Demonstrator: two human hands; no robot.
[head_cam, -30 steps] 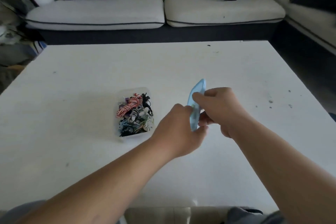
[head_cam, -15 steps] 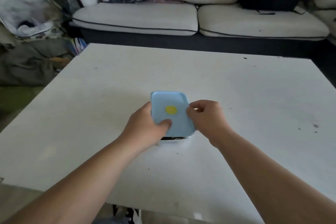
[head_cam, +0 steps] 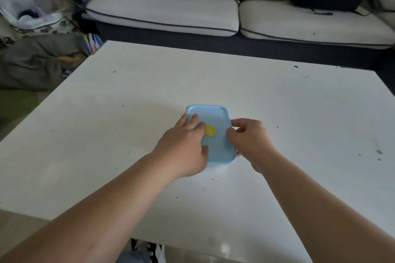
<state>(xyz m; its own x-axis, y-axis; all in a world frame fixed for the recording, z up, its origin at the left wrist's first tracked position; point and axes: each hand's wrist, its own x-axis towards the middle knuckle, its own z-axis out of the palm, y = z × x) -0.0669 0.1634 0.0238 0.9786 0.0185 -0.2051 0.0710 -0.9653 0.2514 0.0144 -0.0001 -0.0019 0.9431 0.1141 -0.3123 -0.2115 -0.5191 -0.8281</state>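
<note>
We find the blue lid (head_cam: pixel 218 117) lying flat near the middle of the white surface (head_cam: pixel 277 102), its yellow disc (head_cam: pixel 211 131) (partly hidden by a finger) facing up. The left hand (head_cam: pixel 183 145) lies across the lid's left side, its fingers (head_cam: pixel 193 118) stretched out and pressing down. The right hand (head_cam: pixel 250 141) grips the lid's right edge, fingers curled round the rim. A pale sofa (head_cam: pixel 162 10) stands beyond the surface.

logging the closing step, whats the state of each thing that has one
blue lid, flat on the box, seal not clear
box, covered, only its near edge shows
left hand, fingers flat, pressing on the lid
right hand, fingers curled round the lid's right edge
</note>
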